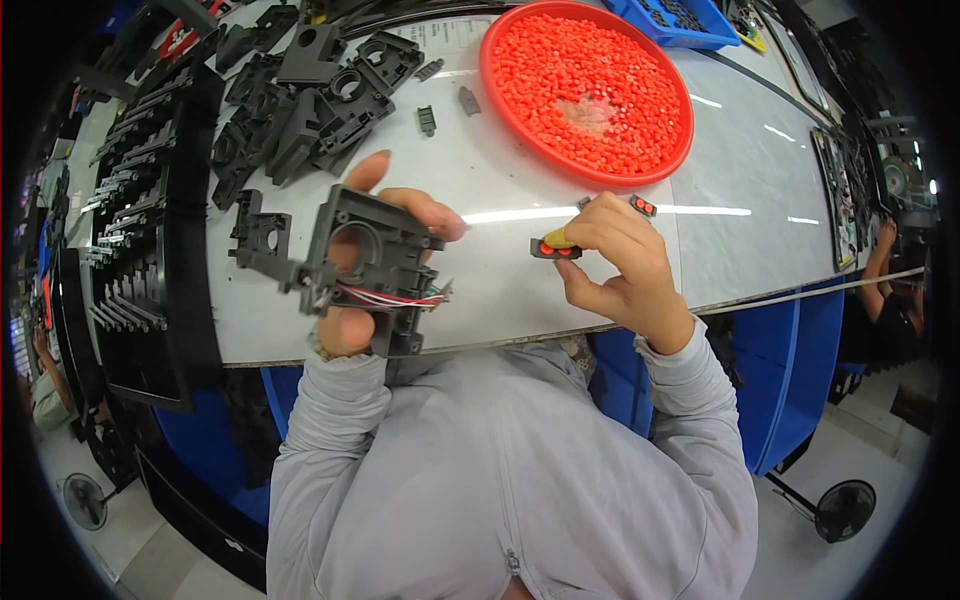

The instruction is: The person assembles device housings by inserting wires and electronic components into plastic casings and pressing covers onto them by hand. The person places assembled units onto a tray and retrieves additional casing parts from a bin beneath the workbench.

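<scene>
My left hand (422, 208) is closed around a dark grey plastic housing (385, 262) with a round hole. Thin red, white and green wires (395, 297) run across its lower part. Between thumb and fingers, my right hand (632, 255) pinches a small dark block with two red inserts (541, 249), just above the table. A yellow cover (559, 239) sits on one of its fingertips. Beyond that hand lie a similar block with red inserts (645, 206) and a small dark piece, partly hidden by the fingers. Another dark housing (262, 238) rests left of my left hand.
A round red basin (487, 75) full of small red pieces stands at the far side. Dark housings (310, 105) are piled at the far left, with small dark parts (427, 121) nearby. A black rack (150, 215) borders the left; a blue tray (700, 40) sits far right.
</scene>
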{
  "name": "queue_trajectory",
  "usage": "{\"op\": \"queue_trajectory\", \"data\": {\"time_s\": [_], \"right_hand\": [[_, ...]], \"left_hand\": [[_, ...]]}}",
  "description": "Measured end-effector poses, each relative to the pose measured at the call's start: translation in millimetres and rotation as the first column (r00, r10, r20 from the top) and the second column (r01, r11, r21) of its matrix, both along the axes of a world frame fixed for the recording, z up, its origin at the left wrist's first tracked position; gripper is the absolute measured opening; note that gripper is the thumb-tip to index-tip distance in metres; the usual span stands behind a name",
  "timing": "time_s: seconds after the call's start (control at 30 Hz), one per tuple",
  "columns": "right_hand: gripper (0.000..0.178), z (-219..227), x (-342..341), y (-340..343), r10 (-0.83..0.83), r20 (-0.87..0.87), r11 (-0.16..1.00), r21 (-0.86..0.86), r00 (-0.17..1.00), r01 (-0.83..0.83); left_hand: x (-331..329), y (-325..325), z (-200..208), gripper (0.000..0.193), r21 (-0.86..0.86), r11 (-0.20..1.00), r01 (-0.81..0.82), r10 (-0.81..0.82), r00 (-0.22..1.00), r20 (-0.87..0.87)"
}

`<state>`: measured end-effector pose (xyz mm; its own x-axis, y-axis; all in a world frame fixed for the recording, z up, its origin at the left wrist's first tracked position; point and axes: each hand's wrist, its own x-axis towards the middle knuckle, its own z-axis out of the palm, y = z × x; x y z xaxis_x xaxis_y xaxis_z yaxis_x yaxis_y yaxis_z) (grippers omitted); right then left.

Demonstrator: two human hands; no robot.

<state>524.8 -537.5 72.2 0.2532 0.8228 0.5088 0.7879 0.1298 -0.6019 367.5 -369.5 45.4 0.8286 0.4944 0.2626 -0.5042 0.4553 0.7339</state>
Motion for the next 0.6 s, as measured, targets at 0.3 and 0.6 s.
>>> {"op": "queue_trajectory", "data": {"time_s": [0.3, 0.6], "right_hand": [[0.027, 13, -20, 35, 0.188, -0.032, 0.981, 0.053, 0.982, -0.186], [0.017, 14, -14, 35, 0.261, 0.137, 0.963, -0.103, 0.956, -0.248]], "left_hand": [[-2, -8, 8, 0.118, -0.011, 1.000, 0.011, -0.012, 0.984, -0.180], [-1, -7, 3, 0.113, 0.149, 0.988, 0.037, 0.000, 0.971, -0.240]]}}
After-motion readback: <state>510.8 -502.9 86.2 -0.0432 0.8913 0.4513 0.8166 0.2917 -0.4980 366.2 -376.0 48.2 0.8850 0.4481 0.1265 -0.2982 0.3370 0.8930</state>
